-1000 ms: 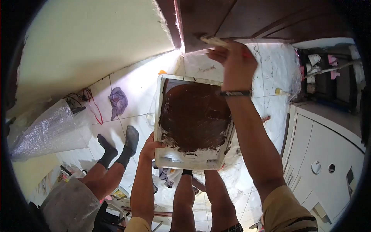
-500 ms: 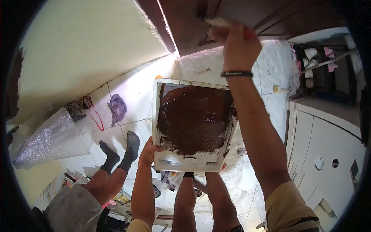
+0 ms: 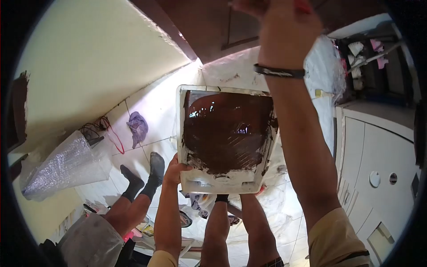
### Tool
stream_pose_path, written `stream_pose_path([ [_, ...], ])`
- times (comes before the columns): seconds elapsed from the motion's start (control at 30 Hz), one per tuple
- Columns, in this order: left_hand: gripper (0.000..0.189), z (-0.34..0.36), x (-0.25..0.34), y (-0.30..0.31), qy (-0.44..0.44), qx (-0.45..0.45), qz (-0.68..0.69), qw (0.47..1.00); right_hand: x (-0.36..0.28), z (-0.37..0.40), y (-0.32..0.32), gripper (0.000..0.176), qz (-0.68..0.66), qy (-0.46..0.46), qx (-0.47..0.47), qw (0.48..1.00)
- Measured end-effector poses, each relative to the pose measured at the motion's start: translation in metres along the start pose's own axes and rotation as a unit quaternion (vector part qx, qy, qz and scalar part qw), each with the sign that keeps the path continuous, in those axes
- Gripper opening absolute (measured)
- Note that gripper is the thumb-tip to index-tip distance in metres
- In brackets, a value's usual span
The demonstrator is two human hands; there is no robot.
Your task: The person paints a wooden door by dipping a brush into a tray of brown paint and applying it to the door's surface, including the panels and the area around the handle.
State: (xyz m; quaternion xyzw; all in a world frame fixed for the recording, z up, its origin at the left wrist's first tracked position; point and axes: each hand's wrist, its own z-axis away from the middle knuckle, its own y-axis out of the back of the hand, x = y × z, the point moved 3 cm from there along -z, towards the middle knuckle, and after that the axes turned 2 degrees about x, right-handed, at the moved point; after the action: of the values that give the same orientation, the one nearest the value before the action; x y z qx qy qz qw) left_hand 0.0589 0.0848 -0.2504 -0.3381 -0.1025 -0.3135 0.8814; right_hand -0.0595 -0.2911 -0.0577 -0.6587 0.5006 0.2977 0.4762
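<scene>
My left hand [image 3: 174, 172] grips the lower left edge of a white paint tray [image 3: 200, 183], thumb over the rim. Glossy dark brown paint [image 3: 227, 129] fills most of the tray, with smears along its right side and ribbed lower slope. At the top edge of the view, my right hand [image 3: 289, 33] is raised in front of the dark brown door panel [image 3: 242, 26], closed around a paintbrush. Only a bit of its red handle [image 3: 304, 6] shows; the brush head is out of view, so contact with the panel cannot be told.
A white cabinet [image 3: 373, 155] stands at right, near a dark rack [image 3: 378, 66]. Clear plastic sheeting [image 3: 327, 66] covers part of the tiled floor. At left are bubble wrap [image 3: 66, 164], cables [image 3: 95, 127], a purple cloth [image 3: 138, 129] and another person's socked feet [image 3: 155, 171].
My right hand has moved up and closer to the camera, carrying the paintbrush's head out of view. The tray stays in my left hand, almost unmoved; the view has shifted slightly.
</scene>
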Motion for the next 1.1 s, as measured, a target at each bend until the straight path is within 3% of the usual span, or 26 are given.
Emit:
stream_pose_path([
  [0.17,0.054,-0.008,-0.012,0.012,-0.019,0.050,-0.005,0.999,-0.030,0.069,0.072,0.023,0.047,-0.177,0.049,0.982],
  [0.27,0.053,-0.010,-0.016,0.021,0.003,0.053,-0.007,0.999,-0.038,0.128,0.113,0.023,0.166,-0.237,-0.016,0.957],
  [0.4,0.053,-0.021,-0.015,0.018,0.007,0.022,-0.003,1.000,-0.036,0.194,0.143,0.020,0.359,-0.307,-0.168,0.865],
  [0.5,0.054,-0.023,-0.014,0.020,0.004,-0.012,0.000,1.000,-0.036,0.221,0.123,0.020,0.408,-0.178,-0.242,0.862],
  [0.6,0.055,-0.027,-0.014,0.023,0.015,-0.028,0.008,0.999,-0.025,0.239,0.111,0.023,0.483,-0.066,-0.297,0.821],
  [0.7,0.055,-0.029,-0.014,0.023,0.023,-0.016,0.022,0.999,-0.015,0.248,0.107,0.027,0.561,-0.032,-0.305,0.769],
  [0.73,0.055,-0.028,-0.015,0.025,0.022,-0.018,0.025,0.999,-0.014,0.254,0.105,0.026,0.553,-0.054,-0.304,0.774],
  [0.9,0.054,-0.031,-0.013,0.023,0.020,-0.019,0.026,0.999,-0.015,0.268,0.102,0.023,0.498,-0.119,-0.292,0.808],
  [0.97,0.054,-0.033,-0.013,0.025,0.023,-0.010,0.024,0.999,-0.006,0.275,0.113,0.023,0.444,-0.203,-0.228,0.842],
  [1.0,0.054,-0.035,-0.012,0.024,0.021,-0.010,0.020,1.000,-0.003,0.276,0.117,0.023,0.415,-0.244,-0.194,0.855],
  [1.07,0.054,-0.038,-0.011,0.025,0.018,-0.009,0.012,1.000,0.003,0.272,0.125,0.025,0.221,-0.344,-0.023,0.912],
  [1.1,0.054,-0.040,-0.012,0.029,0.015,-0.007,0.006,1.000,0.008,0.270,0.129,0.027,0.116,-0.385,0.062,0.913],
])
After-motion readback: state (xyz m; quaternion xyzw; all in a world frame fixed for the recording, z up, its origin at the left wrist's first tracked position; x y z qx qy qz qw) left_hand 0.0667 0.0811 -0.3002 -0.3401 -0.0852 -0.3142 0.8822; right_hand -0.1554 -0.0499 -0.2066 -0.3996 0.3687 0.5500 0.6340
